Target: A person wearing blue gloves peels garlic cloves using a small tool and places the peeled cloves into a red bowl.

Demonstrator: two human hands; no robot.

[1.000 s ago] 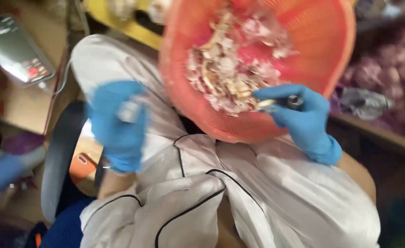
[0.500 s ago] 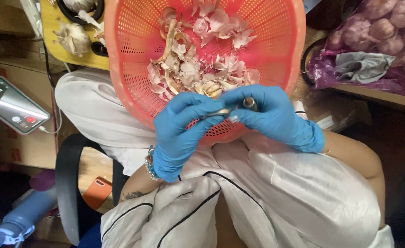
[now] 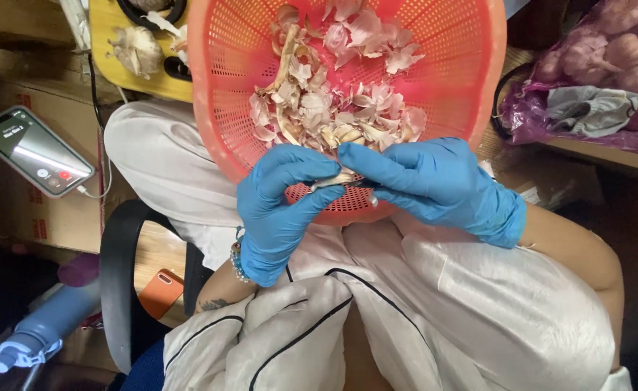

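while both gloved hands meet at the centre of the frame, the left hand pinches a garlic clove between thumb and forefinger, closed snugly on it, and the right hand has its fingers folded around a small dark-handled tool, its tip at the clove. by the look of it, the skin is being worked off the clove; freeing the rest seems to call for a firm pinch and a short, careful pull away from the left thumb.

just above the hands, an orange perforated basket rests on the lap, holding a heap of papery garlic skins. at upper right a purple mesh bag of garlic bulbs lies on a shelf. at left a phone with a lit screen rests on a brown cardboard box with small red markings. a blue bottle sits at lower left.
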